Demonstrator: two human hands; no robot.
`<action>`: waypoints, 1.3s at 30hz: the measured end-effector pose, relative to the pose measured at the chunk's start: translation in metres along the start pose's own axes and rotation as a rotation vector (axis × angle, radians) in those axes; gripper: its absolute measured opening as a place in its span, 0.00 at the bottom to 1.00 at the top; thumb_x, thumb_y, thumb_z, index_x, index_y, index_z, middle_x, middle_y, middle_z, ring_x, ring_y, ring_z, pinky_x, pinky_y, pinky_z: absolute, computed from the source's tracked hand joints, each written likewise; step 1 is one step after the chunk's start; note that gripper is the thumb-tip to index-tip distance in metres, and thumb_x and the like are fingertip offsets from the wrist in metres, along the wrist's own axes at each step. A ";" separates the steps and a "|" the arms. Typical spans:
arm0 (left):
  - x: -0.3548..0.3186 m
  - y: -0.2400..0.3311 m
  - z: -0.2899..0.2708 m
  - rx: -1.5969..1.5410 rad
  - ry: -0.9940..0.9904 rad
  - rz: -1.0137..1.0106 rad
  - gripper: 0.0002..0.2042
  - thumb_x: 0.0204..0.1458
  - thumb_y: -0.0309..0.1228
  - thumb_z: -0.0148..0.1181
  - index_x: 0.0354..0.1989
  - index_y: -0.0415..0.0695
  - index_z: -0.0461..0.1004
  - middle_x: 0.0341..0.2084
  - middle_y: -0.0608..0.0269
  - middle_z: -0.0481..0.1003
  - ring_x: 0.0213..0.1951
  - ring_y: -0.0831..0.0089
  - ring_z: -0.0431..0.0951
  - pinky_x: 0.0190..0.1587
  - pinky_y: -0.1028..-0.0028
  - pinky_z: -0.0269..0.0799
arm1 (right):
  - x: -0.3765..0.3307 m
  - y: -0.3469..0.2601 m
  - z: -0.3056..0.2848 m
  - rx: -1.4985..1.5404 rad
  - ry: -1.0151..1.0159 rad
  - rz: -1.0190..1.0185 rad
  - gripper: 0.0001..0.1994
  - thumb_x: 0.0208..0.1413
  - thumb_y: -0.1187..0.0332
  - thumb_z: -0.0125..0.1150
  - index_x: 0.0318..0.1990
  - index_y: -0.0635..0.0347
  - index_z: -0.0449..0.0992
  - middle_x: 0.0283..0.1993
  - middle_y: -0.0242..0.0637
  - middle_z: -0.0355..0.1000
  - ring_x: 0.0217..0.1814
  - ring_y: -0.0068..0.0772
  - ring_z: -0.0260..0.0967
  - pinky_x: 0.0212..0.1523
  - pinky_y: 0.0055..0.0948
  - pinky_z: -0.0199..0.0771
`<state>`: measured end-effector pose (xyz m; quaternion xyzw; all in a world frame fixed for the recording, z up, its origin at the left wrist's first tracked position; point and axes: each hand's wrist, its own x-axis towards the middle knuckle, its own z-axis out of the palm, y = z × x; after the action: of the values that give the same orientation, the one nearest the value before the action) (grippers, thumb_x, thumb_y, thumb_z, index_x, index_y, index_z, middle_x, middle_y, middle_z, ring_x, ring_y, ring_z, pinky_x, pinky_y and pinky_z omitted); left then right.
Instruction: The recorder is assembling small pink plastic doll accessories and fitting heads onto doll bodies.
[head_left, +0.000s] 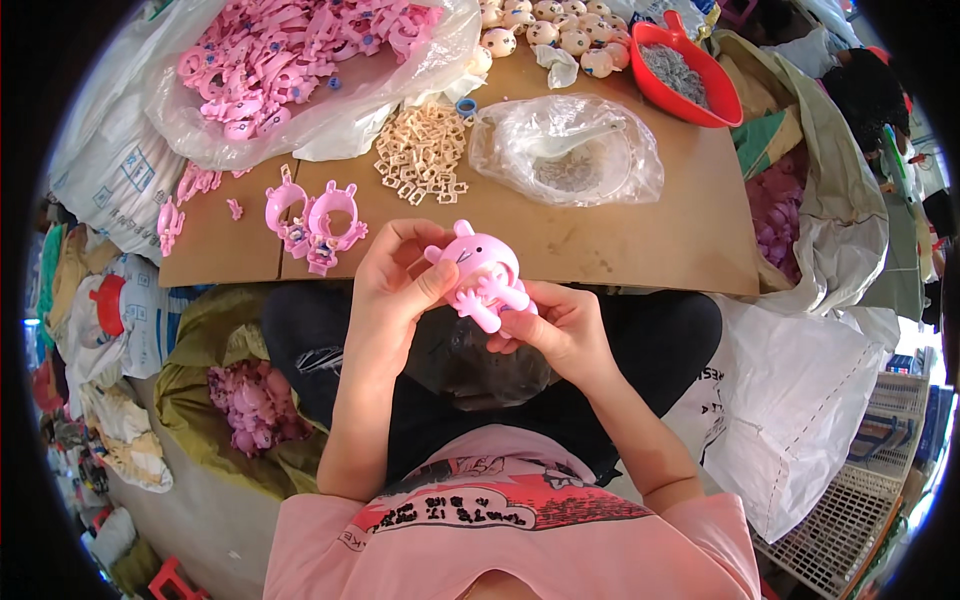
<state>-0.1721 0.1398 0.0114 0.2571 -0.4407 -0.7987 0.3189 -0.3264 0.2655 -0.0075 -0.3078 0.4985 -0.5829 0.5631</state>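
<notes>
Between my hands, over the table's near edge, is a pink plastic toy figure [484,272] with round ears, a dark eye and small paws. My left hand [403,275] grips its head side, thumb pressed near the face. The fingers of my right hand [556,325] close on its lower end, by the feet. Both hands are shut on this one figure; part of its back is hidden by my fingers. Left of my left hand, two pink ring-shaped figure shells [337,216] lie on the brown table [400,240]. A pile of small beige plastic frames [421,152] lies just beyond it.
A clear bag of pink parts [300,60] covers the far left. Round pale heads [570,30] lie at the back. A red scoop [685,70] of small grey pieces and a plastic-wrapped bowl [570,150] sit right. Sacks of pink parts [255,405] flank the table.
</notes>
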 end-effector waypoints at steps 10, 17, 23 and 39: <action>0.000 -0.001 -0.002 -0.012 -0.006 0.012 0.16 0.53 0.27 0.64 0.47 0.39 0.67 0.41 0.62 0.72 0.42 0.73 0.76 0.42 0.73 0.77 | 0.000 -0.001 0.002 -0.012 0.004 -0.004 0.17 0.58 0.67 0.62 0.49 0.71 0.74 0.36 0.36 0.76 0.32 0.24 0.76 0.34 0.20 0.76; -0.005 0.004 -0.012 -0.033 0.014 0.011 0.17 0.51 0.27 0.65 0.48 0.39 0.67 0.41 0.60 0.73 0.43 0.74 0.75 0.43 0.73 0.76 | 0.002 -0.003 0.009 0.000 -0.038 0.077 0.21 0.56 0.68 0.64 0.54 0.71 0.71 0.40 0.37 0.76 0.35 0.26 0.76 0.36 0.22 0.77; -0.020 0.019 -0.057 0.027 0.104 0.149 0.20 0.45 0.23 0.66 0.47 0.38 0.70 0.39 0.62 0.74 0.42 0.75 0.75 0.47 0.75 0.71 | 0.011 0.004 0.024 -0.027 -0.217 0.055 0.37 0.57 0.60 0.63 0.69 0.62 0.51 0.58 0.47 0.67 0.50 0.32 0.73 0.44 0.26 0.74; -0.159 0.019 -0.370 1.543 1.110 -0.197 0.15 0.52 0.38 0.60 0.40 0.39 0.74 0.35 0.48 0.77 0.39 0.50 0.78 0.42 0.60 0.71 | 0.070 -0.041 0.025 -0.427 -0.092 -0.007 0.18 0.61 0.70 0.56 0.58 0.64 0.70 0.53 0.38 0.73 0.48 0.25 0.73 0.46 0.23 0.73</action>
<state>0.1951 0.0495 -0.1290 0.7747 -0.6080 -0.0753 0.1565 -0.3303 0.1865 0.0243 -0.4480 0.5831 -0.4515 0.5054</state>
